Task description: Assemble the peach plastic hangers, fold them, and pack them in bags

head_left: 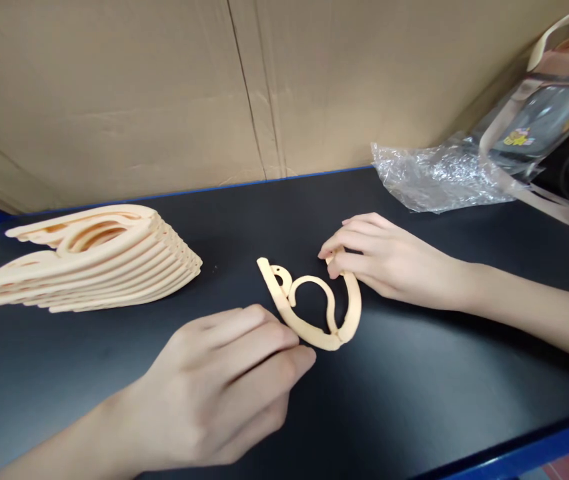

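A cream curved piece [355, 310] lies low over the black table, bent into a U with a hook-like curl inside it and a small holed tab on its left arm. It looks like a folded clothes hanger. My right hand [399, 263] has its thumb and fingers closed around the upper right end. With fingers curled together, my left hand [229, 383] grips the lower left side of the same piece; its thumb is hidden. Left of both hands rests a stack of several matching cream hangers [129, 267], nested together.
Behind the black table [444, 373] stands a cardboard wall [164, 100]. At the back right are a crumpled clear plastic bag [429, 177] and a transparent bottle [539, 127] with a pale strap. A blue edge [539, 447] borders the front right.
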`<control>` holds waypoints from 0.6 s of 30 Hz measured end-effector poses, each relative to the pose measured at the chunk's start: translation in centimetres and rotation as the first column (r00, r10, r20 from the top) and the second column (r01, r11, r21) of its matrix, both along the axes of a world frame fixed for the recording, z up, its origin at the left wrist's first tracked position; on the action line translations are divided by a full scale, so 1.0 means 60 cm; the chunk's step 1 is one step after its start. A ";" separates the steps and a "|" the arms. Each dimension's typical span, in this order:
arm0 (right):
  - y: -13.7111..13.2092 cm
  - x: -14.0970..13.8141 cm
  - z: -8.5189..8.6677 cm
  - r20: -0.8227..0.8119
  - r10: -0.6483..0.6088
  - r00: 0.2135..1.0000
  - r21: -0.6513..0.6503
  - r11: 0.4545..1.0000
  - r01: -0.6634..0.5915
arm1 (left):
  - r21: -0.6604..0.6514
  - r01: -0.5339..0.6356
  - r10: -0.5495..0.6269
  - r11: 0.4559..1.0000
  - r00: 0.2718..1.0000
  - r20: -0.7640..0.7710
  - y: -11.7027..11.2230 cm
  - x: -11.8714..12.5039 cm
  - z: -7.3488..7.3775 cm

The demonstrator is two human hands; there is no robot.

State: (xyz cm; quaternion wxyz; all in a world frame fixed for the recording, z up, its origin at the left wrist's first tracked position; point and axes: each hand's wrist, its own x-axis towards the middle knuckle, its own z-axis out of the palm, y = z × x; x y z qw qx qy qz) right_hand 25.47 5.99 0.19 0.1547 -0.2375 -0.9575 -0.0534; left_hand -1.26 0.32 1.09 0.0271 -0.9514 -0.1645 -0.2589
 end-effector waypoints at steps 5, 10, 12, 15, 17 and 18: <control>0.003 0.001 -0.005 -0.122 -0.147 0.981 -0.002 0.989 0.148 | 0.030 -0.231 0.233 0.972 0.957 -0.174 0.009 0.008 -0.009; -0.001 -0.002 -0.004 -0.095 -0.203 0.974 -0.053 0.979 0.199 | -0.070 -0.345 0.327 0.936 0.926 -0.189 0.016 0.008 -0.019; -0.003 -0.005 -0.003 -0.105 -0.193 0.976 -0.090 0.979 0.184 | -0.093 -0.362 0.342 0.927 0.922 -0.181 0.017 0.006 -0.022; -0.007 -0.008 -0.003 -0.131 -0.173 0.976 -0.126 0.979 0.157 | -0.132 -0.378 0.356 0.916 0.920 -0.166 0.018 0.004 -0.026; -0.010 -0.010 -0.003 -0.160 -0.169 0.972 -0.165 0.976 0.142 | -0.154 -0.385 0.363 0.910 0.919 -0.157 0.018 0.003 -0.027; -0.012 -0.011 -0.002 -0.181 -0.173 0.968 -0.200 0.970 0.136 | -0.158 -0.387 0.365 0.908 0.919 -0.153 0.019 0.002 -0.028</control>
